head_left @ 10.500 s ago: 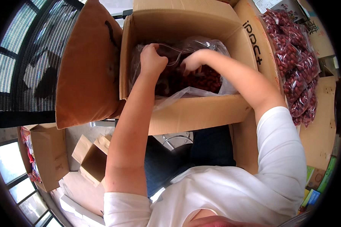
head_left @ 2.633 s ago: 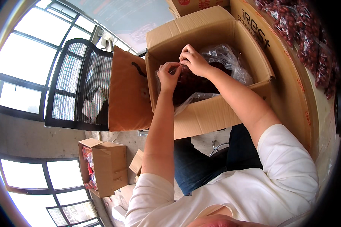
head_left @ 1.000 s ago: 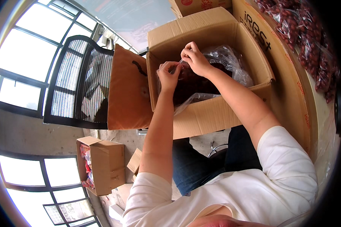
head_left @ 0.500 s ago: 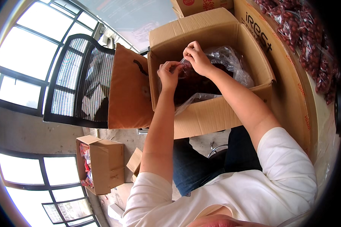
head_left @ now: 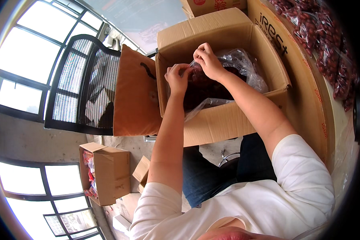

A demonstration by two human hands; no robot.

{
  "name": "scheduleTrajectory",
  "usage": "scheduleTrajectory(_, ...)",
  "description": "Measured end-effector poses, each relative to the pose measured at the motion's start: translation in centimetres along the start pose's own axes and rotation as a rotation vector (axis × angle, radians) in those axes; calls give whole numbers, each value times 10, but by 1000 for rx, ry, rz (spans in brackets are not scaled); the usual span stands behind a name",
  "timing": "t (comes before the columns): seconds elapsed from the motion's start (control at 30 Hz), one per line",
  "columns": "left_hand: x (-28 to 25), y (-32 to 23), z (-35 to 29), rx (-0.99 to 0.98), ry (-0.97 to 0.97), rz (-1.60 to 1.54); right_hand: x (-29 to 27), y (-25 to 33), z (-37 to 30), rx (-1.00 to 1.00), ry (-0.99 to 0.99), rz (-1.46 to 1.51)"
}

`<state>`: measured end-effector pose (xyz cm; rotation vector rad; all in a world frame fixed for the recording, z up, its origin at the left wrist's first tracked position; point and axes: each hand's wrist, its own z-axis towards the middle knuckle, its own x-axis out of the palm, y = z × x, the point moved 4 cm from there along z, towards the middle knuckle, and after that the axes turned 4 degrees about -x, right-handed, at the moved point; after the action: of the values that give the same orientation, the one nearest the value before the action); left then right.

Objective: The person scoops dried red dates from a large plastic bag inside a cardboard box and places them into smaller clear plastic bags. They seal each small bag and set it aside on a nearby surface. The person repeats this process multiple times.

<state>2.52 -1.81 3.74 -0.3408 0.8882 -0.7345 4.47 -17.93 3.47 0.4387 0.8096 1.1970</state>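
Observation:
Both hands are raised over an open cardboard box [head_left: 212,130], pinching the upper edge of a small clear plastic bag [head_left: 197,74] that has dark red fruit in it, which look like dates. My left hand [head_left: 177,78] has thumb and fingers closed on the bag's left side. Slightly higher, my right hand [head_left: 209,62] pinches the right end of that edge. Below them, a large clear plastic liner [head_left: 250,70] spreads inside the box around more dark red fruit, partly hidden by shadow and my right forearm.
Filled bags of red dates [head_left: 328,44] lie at the far right, beside a large flat carton [head_left: 304,100]. An orange cushion [head_left: 136,96] rests against a black mesh chair [head_left: 84,86] on the left. Lower left stands a carton [head_left: 110,174] holding red packets.
My left hand has shifted very slightly up and left, still pinching the bag. My right hand stays nearly in place.

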Motion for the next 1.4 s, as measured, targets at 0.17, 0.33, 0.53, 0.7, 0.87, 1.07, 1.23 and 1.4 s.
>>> scheduleTrajectory(0.17,3,0,-2,-40,37,78,-2,-3,0,-19,-7,-66)
scheduleTrajectory(0.33,4,6,-1,-64,68,108,-1,-1,-1,-5,5,-60)
scheduleTrajectory(0.53,4,6,-1,-120,75,89,-1,-3,-1,5,13,-71)
scheduleTrajectory(0.7,6,9,-3,-113,70,53,-1,-4,-1,-15,-7,-85)
scheduleTrajectory(0.87,7,10,-3,-131,103,108,-3,2,-1,-18,-13,-93)
scheduleTrajectory(1.07,7,16,-2,-159,106,95,-2,-1,-1,-32,-22,-105)
scheduleTrajectory(1.23,5,12,-4,-166,83,135,-2,-1,0,-54,-43,-92)
scheduleTrajectory(1.4,5,8,-4,-172,129,192,-6,-3,1,-32,-71,-80)
